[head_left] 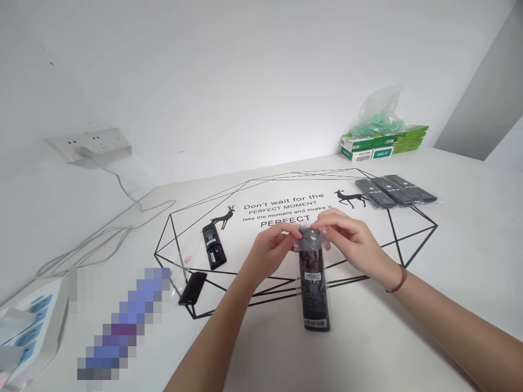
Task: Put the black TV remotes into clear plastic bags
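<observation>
A black remote control (pixel 314 296), back side up, lies in a clear plastic bag on the table in front of me. My left hand (pixel 273 247) pinches the bag's far end at its left corner. At the right corner my right hand (pixel 347 237), with a dark red cord at the wrist, pinches the same plastic. To the left lies a second remote control (pixel 214 247) with its battery compartment uncovered and batteries showing inside. Nearer to me is a loose black battery cover (pixel 193 288).
Several bagged remote controls (pixel 394 190) lie at the right. Behind them, green-and-white boxes (pixel 368 147) carry a plastic bag (pixel 378 117) of green items. A power strip (pixel 35 326), cables (pixel 102 245) and a pixelated blue object (pixel 126 321) are at the left.
</observation>
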`<state>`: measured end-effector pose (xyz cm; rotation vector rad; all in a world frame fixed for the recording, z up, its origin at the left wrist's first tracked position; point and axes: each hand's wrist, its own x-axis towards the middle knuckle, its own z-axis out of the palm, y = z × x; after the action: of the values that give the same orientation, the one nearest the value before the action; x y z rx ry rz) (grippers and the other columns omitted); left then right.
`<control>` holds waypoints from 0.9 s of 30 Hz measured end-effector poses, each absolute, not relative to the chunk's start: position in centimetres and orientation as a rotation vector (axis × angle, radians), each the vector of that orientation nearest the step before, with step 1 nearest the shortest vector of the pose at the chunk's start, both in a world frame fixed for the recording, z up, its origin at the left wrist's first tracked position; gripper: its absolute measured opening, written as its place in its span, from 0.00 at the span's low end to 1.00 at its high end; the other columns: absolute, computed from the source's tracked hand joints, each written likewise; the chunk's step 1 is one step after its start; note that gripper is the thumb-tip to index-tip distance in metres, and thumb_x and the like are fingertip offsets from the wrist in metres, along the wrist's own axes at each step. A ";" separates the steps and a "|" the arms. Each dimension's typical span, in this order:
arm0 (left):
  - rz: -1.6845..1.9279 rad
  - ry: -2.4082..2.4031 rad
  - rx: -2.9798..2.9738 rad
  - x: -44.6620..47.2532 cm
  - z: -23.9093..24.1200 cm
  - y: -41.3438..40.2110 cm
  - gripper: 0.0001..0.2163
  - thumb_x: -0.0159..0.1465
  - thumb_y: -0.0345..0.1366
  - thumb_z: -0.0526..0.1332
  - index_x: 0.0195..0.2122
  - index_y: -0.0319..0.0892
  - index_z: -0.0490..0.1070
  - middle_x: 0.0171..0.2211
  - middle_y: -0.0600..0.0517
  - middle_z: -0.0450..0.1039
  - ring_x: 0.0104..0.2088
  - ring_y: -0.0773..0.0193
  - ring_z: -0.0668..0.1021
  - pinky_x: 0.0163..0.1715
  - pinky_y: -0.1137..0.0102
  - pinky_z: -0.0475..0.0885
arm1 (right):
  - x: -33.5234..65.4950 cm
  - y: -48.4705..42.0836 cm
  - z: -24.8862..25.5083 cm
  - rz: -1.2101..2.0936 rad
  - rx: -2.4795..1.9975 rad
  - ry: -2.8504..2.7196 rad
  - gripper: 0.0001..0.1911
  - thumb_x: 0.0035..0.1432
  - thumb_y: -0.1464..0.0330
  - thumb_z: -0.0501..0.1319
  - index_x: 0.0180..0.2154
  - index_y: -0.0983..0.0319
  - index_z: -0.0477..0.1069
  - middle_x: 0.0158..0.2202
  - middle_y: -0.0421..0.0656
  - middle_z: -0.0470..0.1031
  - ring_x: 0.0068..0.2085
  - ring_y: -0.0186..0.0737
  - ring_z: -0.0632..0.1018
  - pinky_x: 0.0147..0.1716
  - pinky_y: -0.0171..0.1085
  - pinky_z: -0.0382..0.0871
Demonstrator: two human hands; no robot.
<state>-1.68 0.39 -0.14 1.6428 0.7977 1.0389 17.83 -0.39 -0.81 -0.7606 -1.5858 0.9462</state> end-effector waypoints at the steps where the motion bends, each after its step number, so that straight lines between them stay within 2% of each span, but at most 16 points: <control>1: 1.043 0.793 1.630 -1.7 -0.1 0.4 0.06 0.63 0.34 0.56 0.31 0.40 0.69 0.35 0.49 0.73 0.30 0.68 0.74 0.35 0.67 0.75 | 17.9 -0.3 -0.9 0.932 -0.743 -1.607 0.09 0.61 0.67 0.56 0.36 0.56 0.76 0.38 0.43 0.68 0.27 0.32 0.71 0.26 0.37 0.71; 5: 1.029 0.831 1.575 -1.5 0.5 0.0 0.06 0.61 0.33 0.57 0.28 0.39 0.69 0.38 0.47 0.74 0.33 0.66 0.75 0.36 0.66 0.75 | 18.1 -0.2 -1.2 0.887 -0.708 -1.659 0.12 0.61 0.71 0.55 0.34 0.55 0.77 0.38 0.42 0.66 0.29 0.32 0.71 0.27 0.37 0.71; 8: 1.002 0.880 1.540 -1.3 0.8 -0.2 0.09 0.62 0.37 0.57 0.27 0.38 0.69 0.41 0.46 0.75 0.36 0.64 0.76 0.36 0.66 0.75 | 18.3 -0.2 -1.3 0.832 -0.693 -1.708 0.14 0.61 0.73 0.53 0.32 0.56 0.77 0.37 0.42 0.65 0.31 0.33 0.71 0.27 0.36 0.70; 13: 0.997 0.944 1.585 -1.0 0.2 -0.1 0.14 0.59 0.40 0.62 0.22 0.39 0.61 0.43 0.45 0.75 0.37 0.63 0.76 0.35 0.67 0.73 | 18.5 -0.2 -1.2 0.752 -0.682 -1.790 0.14 0.62 0.70 0.53 0.32 0.57 0.76 0.37 0.45 0.65 0.38 0.40 0.71 0.31 0.39 0.69; 17: 0.987 0.950 1.549 -1.1 -0.2 0.0 0.12 0.58 0.38 0.64 0.28 0.41 0.59 0.43 0.48 0.75 0.34 0.66 0.77 0.35 0.66 0.73 | 18.1 -0.4 -1.2 0.764 -0.756 -1.792 0.10 0.61 0.64 0.56 0.31 0.58 0.74 0.36 0.44 0.65 0.36 0.40 0.70 0.32 0.39 0.68; 19: 0.985 0.948 1.539 -1.2 -0.1 -0.1 0.11 0.58 0.38 0.64 0.33 0.42 0.60 0.42 0.50 0.75 0.33 0.68 0.77 0.35 0.67 0.73 | 17.7 -0.6 -1.3 0.857 -0.839 -1.740 0.07 0.59 0.62 0.60 0.38 0.56 0.70 0.40 0.43 0.66 0.33 0.37 0.70 0.31 0.39 0.68; 21: 0.988 0.955 1.551 -1.3 0.2 -0.1 0.11 0.59 0.38 0.63 0.36 0.43 0.61 0.41 0.50 0.75 0.34 0.67 0.77 0.35 0.68 0.73 | 17.3 -0.9 -1.7 1.031 -0.930 -1.678 0.19 0.57 0.61 0.62 0.48 0.54 0.62 0.43 0.43 0.66 0.32 0.35 0.71 0.31 0.38 0.69; 23: 0.985 0.982 1.575 -1.4 0.3 -0.2 0.11 0.58 0.38 0.64 0.38 0.43 0.63 0.41 0.50 0.75 0.35 0.66 0.78 0.36 0.68 0.73 | 16.9 -1.1 -2.1 1.214 -0.986 -1.654 0.28 0.55 0.59 0.64 0.53 0.54 0.55 0.43 0.43 0.68 0.32 0.36 0.72 0.30 0.38 0.69; 27: 0.973 1.029 1.624 -1.5 0.4 -0.1 0.13 0.58 0.39 0.64 0.43 0.44 0.64 0.42 0.49 0.74 0.36 0.66 0.78 0.37 0.68 0.73 | 16.3 -1.3 -2.4 1.406 -0.959 -1.648 0.24 0.52 0.63 0.66 0.49 0.58 0.59 0.38 0.41 0.70 0.35 0.37 0.73 0.30 0.36 0.68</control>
<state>-1.46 -0.10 0.35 1.6239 1.0292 0.9726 16.32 -1.31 -2.45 -0.9592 -1.6484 1.4061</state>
